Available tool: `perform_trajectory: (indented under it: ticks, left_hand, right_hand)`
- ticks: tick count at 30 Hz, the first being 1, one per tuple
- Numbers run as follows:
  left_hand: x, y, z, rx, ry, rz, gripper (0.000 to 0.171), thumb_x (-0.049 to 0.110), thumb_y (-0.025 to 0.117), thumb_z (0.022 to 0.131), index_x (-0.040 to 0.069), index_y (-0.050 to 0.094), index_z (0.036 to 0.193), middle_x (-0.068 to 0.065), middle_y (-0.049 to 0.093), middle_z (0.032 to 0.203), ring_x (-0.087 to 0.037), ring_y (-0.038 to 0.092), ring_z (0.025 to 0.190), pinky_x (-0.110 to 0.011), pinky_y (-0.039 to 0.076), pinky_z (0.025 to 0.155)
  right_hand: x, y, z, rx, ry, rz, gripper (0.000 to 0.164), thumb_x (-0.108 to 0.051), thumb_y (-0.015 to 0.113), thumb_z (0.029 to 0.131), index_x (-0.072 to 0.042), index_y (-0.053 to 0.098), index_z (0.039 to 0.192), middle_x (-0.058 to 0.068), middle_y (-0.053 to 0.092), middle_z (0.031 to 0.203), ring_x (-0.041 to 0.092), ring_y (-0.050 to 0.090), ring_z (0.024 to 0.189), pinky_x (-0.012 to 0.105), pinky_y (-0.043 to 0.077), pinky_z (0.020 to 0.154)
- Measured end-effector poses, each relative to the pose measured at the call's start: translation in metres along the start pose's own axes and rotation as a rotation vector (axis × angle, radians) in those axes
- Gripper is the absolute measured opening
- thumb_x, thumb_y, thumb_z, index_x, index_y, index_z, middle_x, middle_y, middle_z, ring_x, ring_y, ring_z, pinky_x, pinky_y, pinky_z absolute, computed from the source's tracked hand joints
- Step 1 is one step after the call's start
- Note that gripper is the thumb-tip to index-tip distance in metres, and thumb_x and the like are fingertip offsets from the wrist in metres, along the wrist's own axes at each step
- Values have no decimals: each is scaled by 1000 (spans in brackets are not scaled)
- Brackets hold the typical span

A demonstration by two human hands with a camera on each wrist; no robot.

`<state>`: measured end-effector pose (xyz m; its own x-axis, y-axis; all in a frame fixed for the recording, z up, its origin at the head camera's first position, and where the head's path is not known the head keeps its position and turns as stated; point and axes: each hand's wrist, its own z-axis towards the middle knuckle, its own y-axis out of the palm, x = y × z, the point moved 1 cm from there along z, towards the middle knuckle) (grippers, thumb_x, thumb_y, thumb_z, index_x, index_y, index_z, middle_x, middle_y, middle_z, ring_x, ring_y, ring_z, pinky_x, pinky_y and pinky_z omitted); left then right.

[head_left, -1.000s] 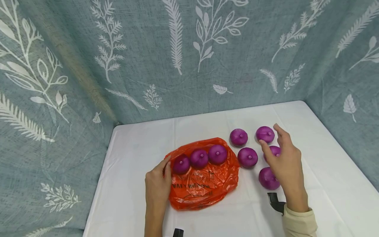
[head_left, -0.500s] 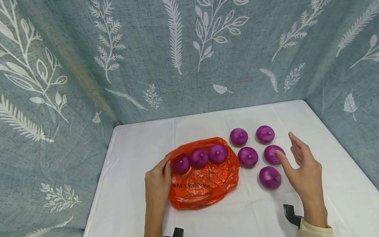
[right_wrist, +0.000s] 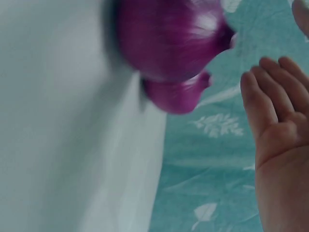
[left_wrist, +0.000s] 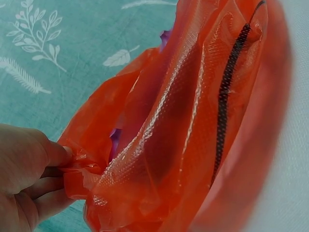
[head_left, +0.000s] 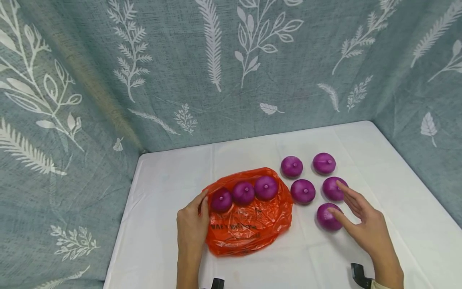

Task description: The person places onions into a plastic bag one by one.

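My left hand (head_left: 193, 224) pinches the left rim of a red plastic bag (head_left: 249, 233) lying on the table; the left wrist view shows its thumb and fingers on the bunched film (left_wrist: 79, 164). Three purple onions, among them a middle onion (head_left: 243, 193), sit in a row inside the bag's mouth. My right hand (head_left: 368, 228) hovers with spread thumb and fingers beside the nearest loose onion (head_left: 329, 217), holding nothing. In the right wrist view that hand (right_wrist: 282, 121) is apart from the near onion (right_wrist: 169, 36), fingers extended.
Several more onions stand right of the bag: one by its edge (head_left: 302, 191), one behind the nearest loose onion (head_left: 333, 188), and two at the back, a left onion (head_left: 291, 167) and a right onion (head_left: 324, 163). A patterned cloth (head_left: 173, 72) surrounds the white table (head_left: 162, 180).
My right hand first drew right and toward me, away from the rear onions, then shifted left beside the nearest loose onion. The left hand, bag and onions keep their places.
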<state>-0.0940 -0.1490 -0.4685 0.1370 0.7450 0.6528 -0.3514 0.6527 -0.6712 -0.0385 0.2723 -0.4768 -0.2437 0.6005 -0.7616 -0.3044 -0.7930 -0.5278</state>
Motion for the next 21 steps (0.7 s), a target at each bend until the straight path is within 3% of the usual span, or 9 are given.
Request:
perform_trajectory:
  ticks: [6, 14, 17, 19, 20, 21]
  left_hand:
    - [0, 0, -1, -3, -7, -2, 30, 11, 69, 104, 3, 74, 132, -21, 75, 122, -35, 77, 103, -46, 62, 83]
    - [1, -1, -1, -2, -7, 0, 30, 10, 70, 103, 3, 74, 132, -21, 75, 122, -36, 76, 105, -47, 62, 84]
    - [1, -1, -1, -6, -11, 0, 30, 10, 69, 104, 3, 74, 132, -21, 75, 122, -35, 76, 103, -46, 62, 83]
    - [1, -1, -1, -7, -13, 0, 30, 10, 69, 104, 3, 74, 132, -21, 75, 122, -35, 76, 103, -46, 62, 83]
    - [2, -1, -1, -8, -15, 0, 30, 10, 69, 104, 3, 74, 132, -21, 75, 122, -35, 76, 104, -47, 62, 84]
    - [2, -1, -1, -6, -15, 1, 30, 10, 69, 103, 3, 74, 132, -21, 75, 122, -35, 76, 104, -47, 62, 84]
  right_hand:
    - [14, -2, -14, -82, 67, -5, 83, -8, 92, 82, -23, 55, 154, 7, 60, 153, -17, 48, 129, 4, 39, 100]
    - [24, -1, -21, -162, 169, -55, 82, -30, 92, 84, -30, 52, 156, 7, 58, 155, -23, 41, 128, 1, 37, 97]
    - [26, -2, -21, -210, 224, -88, 84, -39, 91, 85, -32, 50, 158, 7, 56, 157, 1, 51, 140, 0, 35, 95]
    - [26, -2, -21, -248, 244, -111, 86, -45, 89, 85, -31, 48, 159, 8, 55, 157, 23, 54, 142, -1, 34, 94]
    - [26, -2, -21, -263, 252, -117, 87, -47, 89, 84, -31, 48, 159, 7, 55, 157, 23, 55, 141, -1, 34, 93]
    - [27, -2, -20, -275, 251, -115, 88, -46, 89, 84, -30, 48, 160, 8, 55, 157, 33, 55, 140, -1, 34, 93]
